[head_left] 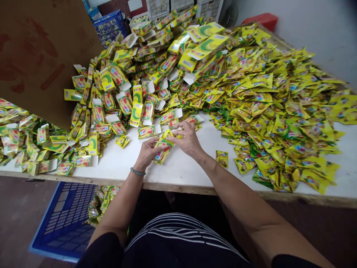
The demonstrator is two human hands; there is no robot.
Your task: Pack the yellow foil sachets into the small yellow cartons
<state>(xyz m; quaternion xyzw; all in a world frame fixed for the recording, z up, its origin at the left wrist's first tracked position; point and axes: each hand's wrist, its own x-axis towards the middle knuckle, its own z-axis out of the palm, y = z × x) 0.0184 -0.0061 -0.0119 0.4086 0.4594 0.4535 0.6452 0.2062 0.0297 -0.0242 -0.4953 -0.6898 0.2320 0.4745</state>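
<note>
My left hand (147, 152) grips the lower end of a small yellow carton (163, 149) held just above the white table (181, 167). My right hand (187, 139) pinches the carton's upper end, fingers curled at its open flap. A heap of yellow sachets (279, 104) covers the table's right side. A pile of open yellow cartons (119, 93) with white flaps lies to the left and behind my hands. One loose sachet (222, 158) lies by my right forearm.
A brown cardboard sheet (41, 56) leans at the upper left. A blue plastic crate (64, 219) with filled cartons in it stands on the floor at the lower left. Blue and white crates (111, 24) stand behind the table. A red object (260, 20) sits at the far corner.
</note>
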